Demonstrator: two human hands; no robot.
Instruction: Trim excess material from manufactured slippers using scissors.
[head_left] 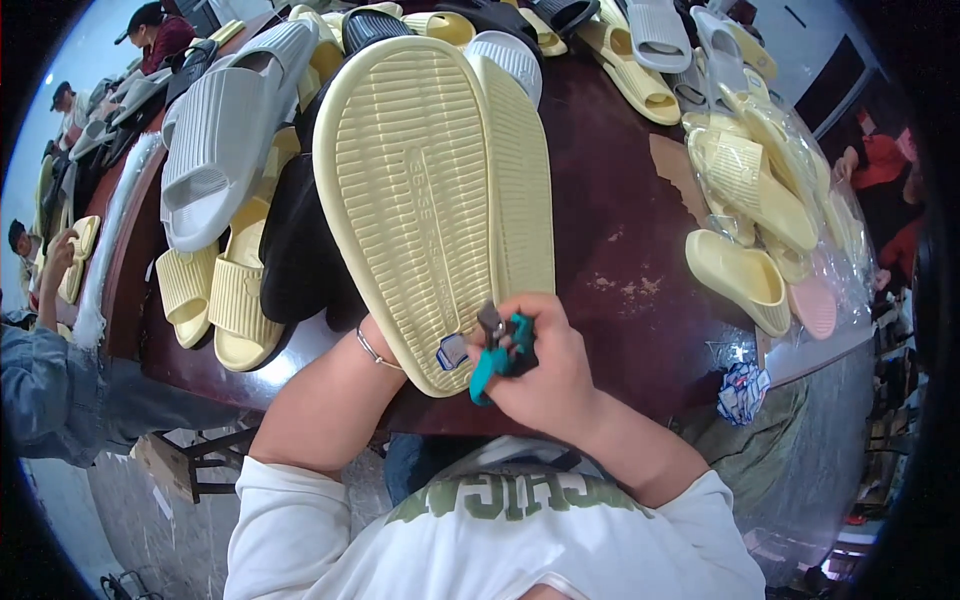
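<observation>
A large pale yellow slide slipper (410,190) stands tilted up before me, its ribbed sole towards me. A second pale yellow slipper (525,190) sits against its right side. My left hand (380,340) reaches behind the first slipper and holds it up from there; only the wrist with a bracelet shows, the fingers being hidden. Teal-handled nippers (489,372) are gripped in my right hand (550,370), their metal jaws close to the heel end of the sole. On that heel lies a small grey patch with a blue edge (452,352).
Grey slippers (215,140), yellow slippers (245,310) and black ones crowd the left and far side of the dark red table (610,230). Bagged yellow slippers (760,185) lie at right, above a crumpled blue-and-white wad (743,392). Other people sit at left and right.
</observation>
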